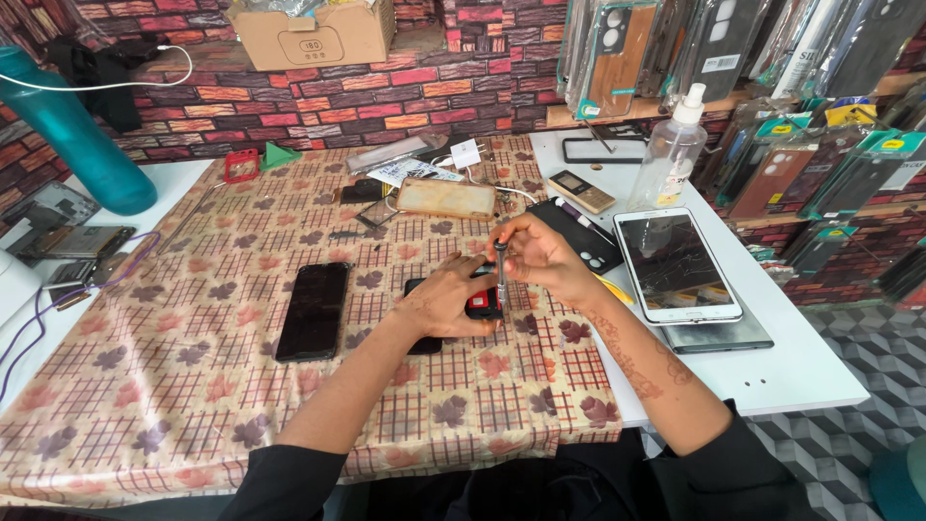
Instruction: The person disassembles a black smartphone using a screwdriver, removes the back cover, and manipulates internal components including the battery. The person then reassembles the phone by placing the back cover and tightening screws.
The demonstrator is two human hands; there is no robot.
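My left hand (446, 297) lies flat on a small black and red phone (482, 305) that rests on the patterned tablecloth (193, 386), pressing it down. My right hand (535, 256) pinches a thin screwdriver (501, 272) held upright, its tip down on the phone's upper end. A black smartphone (313, 311) lies face up to the left of my hands, apart from them.
A white tablet (675, 265) with a cracked screen lies right of my hands, a spray bottle (672, 150) behind it. A tan phone case (446, 199) and a keypad phone (581, 191) sit farther back. Phone cases hang on the right wall; a teal bottle (68, 130) stands far left.
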